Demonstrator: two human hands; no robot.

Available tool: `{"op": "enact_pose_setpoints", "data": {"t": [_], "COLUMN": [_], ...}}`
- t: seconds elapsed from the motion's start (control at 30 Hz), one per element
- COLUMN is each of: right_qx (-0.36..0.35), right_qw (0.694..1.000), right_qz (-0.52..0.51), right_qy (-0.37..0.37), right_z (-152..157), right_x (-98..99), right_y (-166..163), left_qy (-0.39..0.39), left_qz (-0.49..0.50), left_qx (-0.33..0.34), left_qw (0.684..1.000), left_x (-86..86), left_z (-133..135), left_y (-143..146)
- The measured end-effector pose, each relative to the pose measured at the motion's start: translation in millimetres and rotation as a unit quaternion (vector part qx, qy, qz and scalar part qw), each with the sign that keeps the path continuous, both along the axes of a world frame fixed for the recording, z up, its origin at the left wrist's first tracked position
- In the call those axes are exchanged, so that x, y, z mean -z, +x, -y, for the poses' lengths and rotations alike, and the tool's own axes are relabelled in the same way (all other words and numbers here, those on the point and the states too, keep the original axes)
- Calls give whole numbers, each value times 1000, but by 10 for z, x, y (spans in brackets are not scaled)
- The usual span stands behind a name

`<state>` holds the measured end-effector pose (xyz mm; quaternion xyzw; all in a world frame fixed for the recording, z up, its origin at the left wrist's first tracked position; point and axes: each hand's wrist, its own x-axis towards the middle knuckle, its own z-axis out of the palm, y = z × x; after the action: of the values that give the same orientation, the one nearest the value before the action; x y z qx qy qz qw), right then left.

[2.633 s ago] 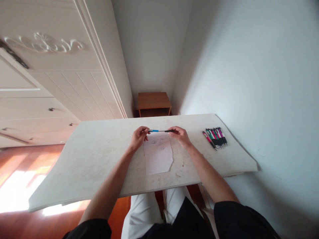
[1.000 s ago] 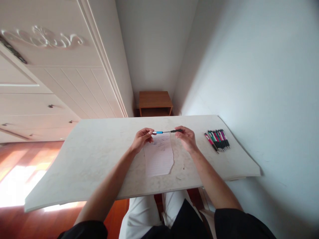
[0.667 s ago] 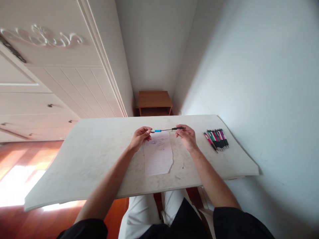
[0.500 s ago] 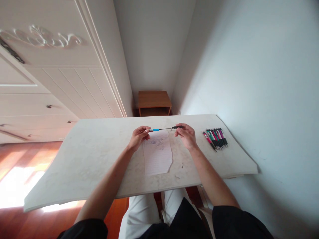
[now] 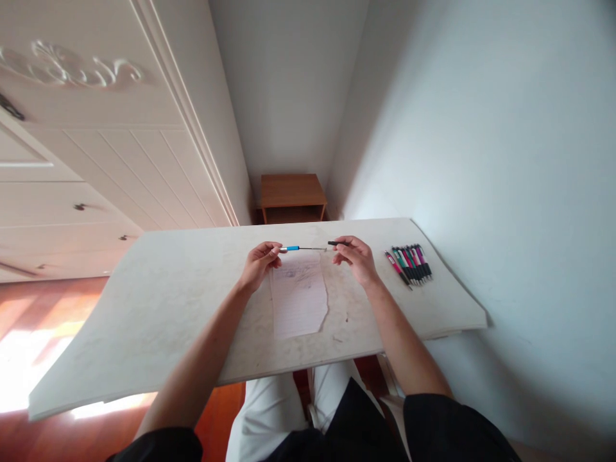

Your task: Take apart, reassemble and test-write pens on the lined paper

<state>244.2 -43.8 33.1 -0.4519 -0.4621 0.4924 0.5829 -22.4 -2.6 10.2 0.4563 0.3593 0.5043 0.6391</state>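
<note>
My left hand (image 5: 262,262) pinches the blue barrel of a pen (image 5: 292,248), from which a thin dark refill (image 5: 312,249) sticks out to the right. In my right hand (image 5: 355,258), thumb and fingers are closed on a black pen grip (image 5: 337,243). A small gap separates the refill's tip from the grip. Beneath the pen parts lies a torn sheet of lined paper (image 5: 299,301) with scribbles near its top.
Several pens (image 5: 411,264) with coloured barrels lie side by side at the right of the white table (image 5: 192,308). A wall (image 5: 505,179) runs along the right. Beyond the far edge stands a small wooden cabinet (image 5: 293,190); a white wardrobe (image 5: 120,160) is at the left.
The black grip has come off the refill's end, so the refill now shows its full exposed length with a gap. The whole view has shifted slightly.
</note>
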Motion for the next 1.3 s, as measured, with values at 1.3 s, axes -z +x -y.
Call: {"op": "enact_pose_setpoints", "data": {"t": [1.3], "right_qx": [73], "right_qw": [901], "right_qz": [357], "right_qy": [234], "right_z": [74], "right_x": [405], "right_y": [3], "left_qy": [53], "left_qz": [-106], "left_qx": [-14], "left_qw": [993], "left_x": [50], "left_z": [8], "left_y": [1]}}
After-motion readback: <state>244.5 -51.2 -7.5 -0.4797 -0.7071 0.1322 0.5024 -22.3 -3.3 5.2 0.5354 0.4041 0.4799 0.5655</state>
